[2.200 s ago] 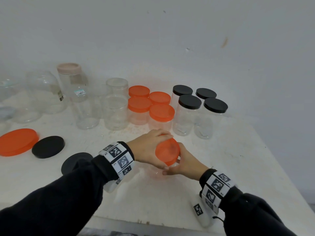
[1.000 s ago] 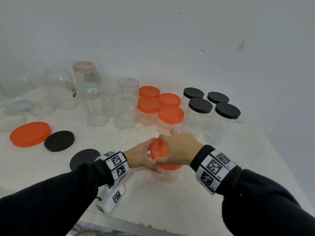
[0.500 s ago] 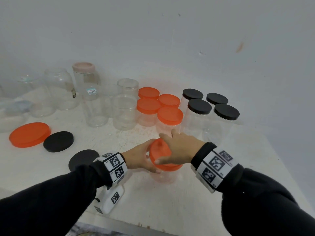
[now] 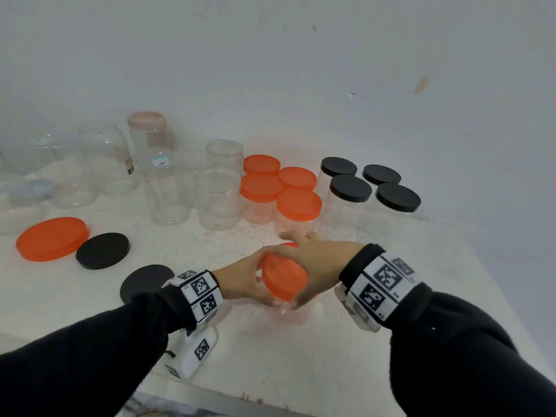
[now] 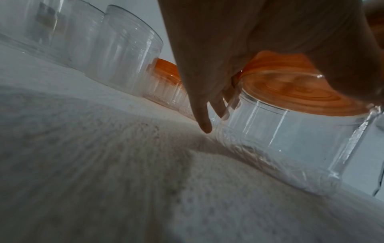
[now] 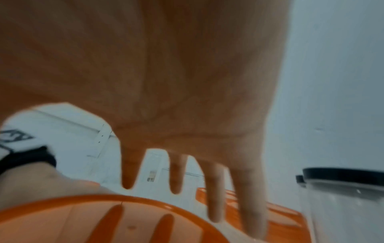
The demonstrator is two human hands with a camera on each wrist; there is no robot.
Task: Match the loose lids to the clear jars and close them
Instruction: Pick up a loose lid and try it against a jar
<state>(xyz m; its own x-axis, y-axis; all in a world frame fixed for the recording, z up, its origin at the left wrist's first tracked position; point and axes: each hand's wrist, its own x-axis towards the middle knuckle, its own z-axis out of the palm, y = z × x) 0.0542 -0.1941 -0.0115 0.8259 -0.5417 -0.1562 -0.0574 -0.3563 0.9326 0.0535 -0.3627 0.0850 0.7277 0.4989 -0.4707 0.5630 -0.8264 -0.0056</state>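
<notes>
Hands meet over a clear jar (image 4: 287, 311) standing at the near middle of the white surface (image 4: 301, 362). The right hand (image 4: 313, 263) lies across the orange lid (image 4: 284, 276) on the jar's mouth, thumb at the near rim and fingers reaching over the far edge; the right wrist view shows those fingers (image 6: 247, 197) spread and fairly straight just above the lid (image 6: 104, 220), so whether they clamp it cannot be told. The left hand (image 4: 243, 281) wraps the jar from the left, just under the lid, its fingers (image 5: 199, 105) curled against the clear wall (image 5: 280, 141) in the left wrist view.

Beyond the hands, four orange-lidded jars (image 4: 298, 206) stand in a cluster, with four black-lidded jars (image 4: 350, 189) just to their right. Left of the orange group stand open clear jars (image 4: 218, 200) and, farther back, a tall jar with a pale pink lid (image 4: 147, 120).

On the near left of the surface lie a large loose orange lid (image 4: 51, 238), a black lid (image 4: 102, 250) touching its right edge, and a second black lid (image 4: 144, 281) partly hidden behind the left wrist. Both wrists carry white bands printed with black square markers (image 4: 200, 291).
</notes>
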